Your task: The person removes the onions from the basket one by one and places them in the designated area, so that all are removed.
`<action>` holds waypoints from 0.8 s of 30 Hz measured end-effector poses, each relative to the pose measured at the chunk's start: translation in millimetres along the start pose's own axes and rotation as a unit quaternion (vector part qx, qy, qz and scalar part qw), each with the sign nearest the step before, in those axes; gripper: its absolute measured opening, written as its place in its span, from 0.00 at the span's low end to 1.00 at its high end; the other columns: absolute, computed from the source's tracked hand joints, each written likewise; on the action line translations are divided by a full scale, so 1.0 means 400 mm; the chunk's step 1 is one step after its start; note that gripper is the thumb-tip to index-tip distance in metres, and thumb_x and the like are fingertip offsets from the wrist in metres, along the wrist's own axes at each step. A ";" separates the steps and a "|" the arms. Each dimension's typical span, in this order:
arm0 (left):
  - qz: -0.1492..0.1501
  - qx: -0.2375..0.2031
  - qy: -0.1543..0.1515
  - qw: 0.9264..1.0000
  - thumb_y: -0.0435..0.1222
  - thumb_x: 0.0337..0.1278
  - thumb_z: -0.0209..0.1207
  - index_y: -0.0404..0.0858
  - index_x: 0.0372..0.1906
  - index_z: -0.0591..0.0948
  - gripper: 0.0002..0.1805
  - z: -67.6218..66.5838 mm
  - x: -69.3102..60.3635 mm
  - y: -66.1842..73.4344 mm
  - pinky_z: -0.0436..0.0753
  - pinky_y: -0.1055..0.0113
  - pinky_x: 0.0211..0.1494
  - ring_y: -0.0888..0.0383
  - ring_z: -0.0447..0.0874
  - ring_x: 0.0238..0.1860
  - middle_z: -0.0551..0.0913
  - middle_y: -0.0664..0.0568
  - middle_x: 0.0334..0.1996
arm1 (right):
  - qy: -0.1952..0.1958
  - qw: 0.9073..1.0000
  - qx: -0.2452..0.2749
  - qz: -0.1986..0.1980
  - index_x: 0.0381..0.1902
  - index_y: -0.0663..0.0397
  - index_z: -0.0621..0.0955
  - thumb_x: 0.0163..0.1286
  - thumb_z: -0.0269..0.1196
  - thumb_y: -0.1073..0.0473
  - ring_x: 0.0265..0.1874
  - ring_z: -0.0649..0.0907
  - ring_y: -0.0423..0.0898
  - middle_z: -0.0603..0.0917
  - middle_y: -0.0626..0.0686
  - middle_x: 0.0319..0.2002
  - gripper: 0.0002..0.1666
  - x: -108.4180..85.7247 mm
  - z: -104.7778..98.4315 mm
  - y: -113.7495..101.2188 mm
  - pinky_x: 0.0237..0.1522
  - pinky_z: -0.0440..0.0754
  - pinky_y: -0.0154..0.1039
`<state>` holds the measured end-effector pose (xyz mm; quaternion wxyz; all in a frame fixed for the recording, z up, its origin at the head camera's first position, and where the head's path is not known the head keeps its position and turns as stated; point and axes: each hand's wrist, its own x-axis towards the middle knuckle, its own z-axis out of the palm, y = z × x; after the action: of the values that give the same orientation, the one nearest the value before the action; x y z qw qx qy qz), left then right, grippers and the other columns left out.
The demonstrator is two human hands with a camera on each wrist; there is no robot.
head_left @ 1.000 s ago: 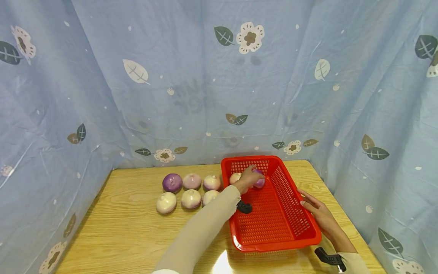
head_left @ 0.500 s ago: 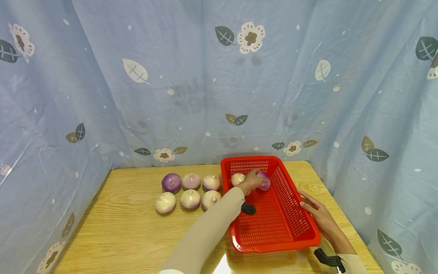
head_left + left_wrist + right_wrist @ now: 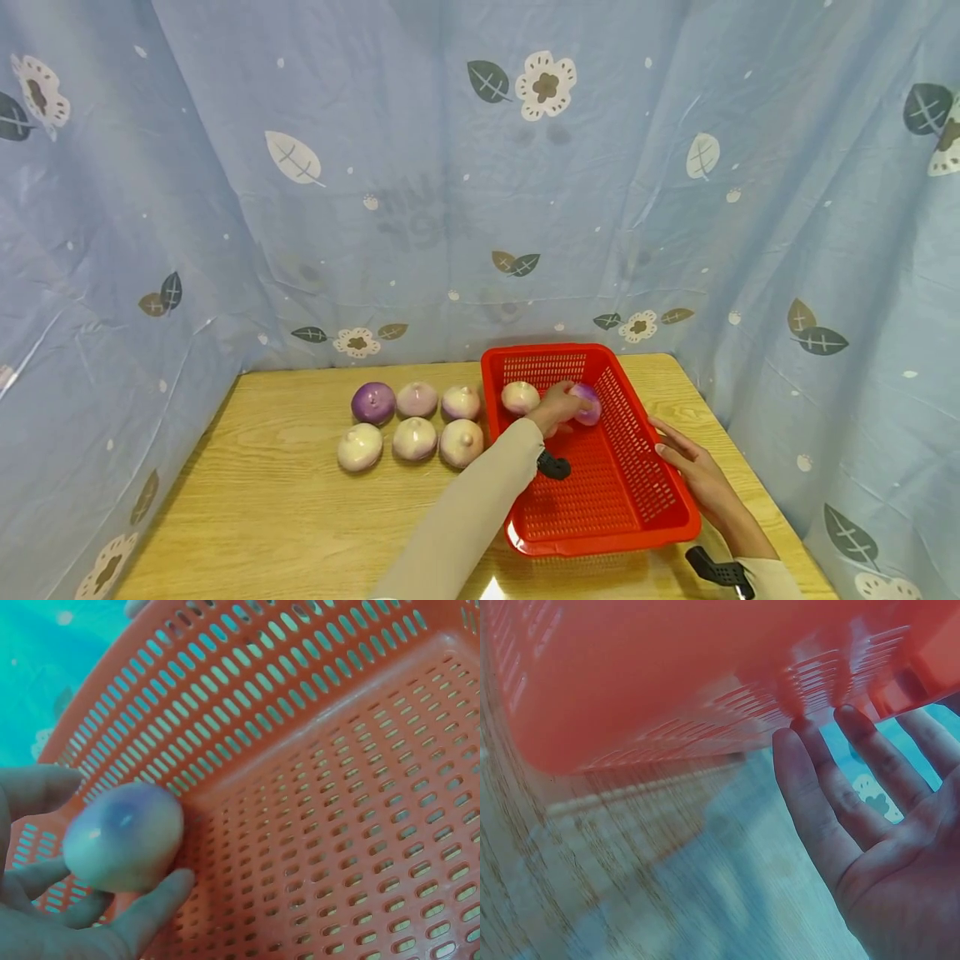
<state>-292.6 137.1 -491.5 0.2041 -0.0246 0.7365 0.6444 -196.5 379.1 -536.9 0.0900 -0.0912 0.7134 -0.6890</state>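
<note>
In the head view, my left hand (image 3: 558,408) reaches into the red plastic basket (image 3: 577,553) near its back. A purple-and-white onion (image 3: 587,405) lies by its fingertips. The left wrist view shows this onion (image 3: 127,836) close to the slotted wall, with thumb and fingers spread loosely around it and a gap below the index finger. To its left in the basket sits a second pale onion (image 3: 520,397). My right hand (image 3: 697,471) is at the basket's right side; in the right wrist view its straight fingers (image 3: 810,802) touch the outer wall under the rim.
Left of the basket, several onions stand in two rows on the wooden table (image 3: 285,500); a dark purple onion (image 3: 373,403) is at the back left and a cream onion (image 3: 360,447) at the front left. A blue patterned curtain (image 3: 390,167) hangs behind and at both sides.
My left hand and the purple-and-white onion have shifted right and slightly nearer inside the basket, uncovering the pale onion there. My right hand stays at the basket's side.
</note>
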 end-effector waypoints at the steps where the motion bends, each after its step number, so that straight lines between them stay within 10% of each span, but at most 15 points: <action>1: 0.000 -0.002 -0.002 1.000 0.33 0.58 0.63 0.39 0.72 0.64 0.37 0.000 0.000 -0.002 0.82 0.46 0.57 0.49 0.81 0.53 0.77 0.44 0.59 | -0.002 1.000 0.000 -0.001 0.79 0.52 0.50 0.80 0.47 0.58 0.48 0.85 0.40 0.79 0.32 0.56 0.35 -0.001 0.001 0.000 0.44 0.88 0.44; 24: 0.009 0.012 -0.011 1.000 0.23 0.53 0.61 0.39 0.59 0.74 0.27 0.023 0.002 -0.018 0.88 0.50 0.44 0.51 0.84 0.34 0.79 0.44 0.46 | 0.012 1.000 -0.011 0.007 0.78 0.49 0.53 0.79 0.49 0.57 0.46 0.86 0.41 0.80 0.34 0.55 0.34 0.000 0.001 0.009 0.43 0.88 0.46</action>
<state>-288.6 145.1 -499.5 0.2064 -0.0087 0.7424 0.6373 -196.5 378.8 -540.4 0.0852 -0.0793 0.7223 -0.6817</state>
